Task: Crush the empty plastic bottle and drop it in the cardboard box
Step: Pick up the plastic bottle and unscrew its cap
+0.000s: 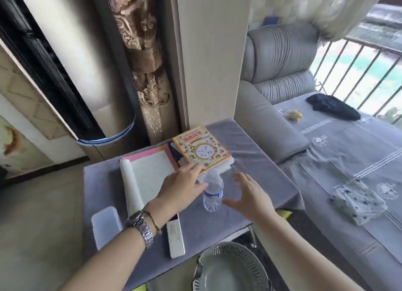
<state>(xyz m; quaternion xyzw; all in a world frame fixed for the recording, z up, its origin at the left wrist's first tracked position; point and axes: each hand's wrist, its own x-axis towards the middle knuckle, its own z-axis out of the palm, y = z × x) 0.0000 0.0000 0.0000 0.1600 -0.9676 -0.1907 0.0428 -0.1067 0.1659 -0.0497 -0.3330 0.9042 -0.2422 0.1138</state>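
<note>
A clear plastic bottle [213, 190] with a white cap and a blue label stands upright on the grey-covered side table [250, 147]. My left hand [182, 186] reaches in from the left, fingers spread, its thumb close to or touching the bottle's shoulder. To the right of the bottle my right hand [250, 195] is held with its fingers apart, a small gap from the bottle. Neither hand holds anything. No cardboard box is in view.
On the table lie a yellow book [202, 149] on a white stack, a pink-edged white board [152, 169], a rolled white paper [130, 188], a white remote [175, 238] and a white case [105, 225]. A slotted basket [230, 269] sits below. A grey sofa [326, 160] fills the right.
</note>
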